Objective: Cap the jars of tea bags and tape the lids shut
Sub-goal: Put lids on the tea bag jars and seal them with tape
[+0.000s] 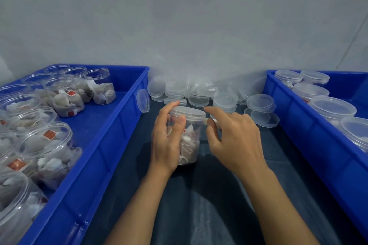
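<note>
A clear plastic jar of tea bags [190, 141] stands on the dark tabletop in the middle, with a clear lid [188, 112] sitting on it. My left hand [166, 141] grips the jar's left side, its thumb across the front just under the lid and its fingers behind. My right hand [235, 141] is at the lid's right edge with the index finger stretched over it. Its thumb and fingers pinch a short pale strip that looks like tape [208, 121], which reaches the lid's rim.
The blue bin on the left [111, 131] holds several uncapped jars of tea bags [65, 95]. Capped jars [332, 107] fill the blue bin on the right [294, 117]. Loose clear lids [225, 99] are piled against the wall behind the jar.
</note>
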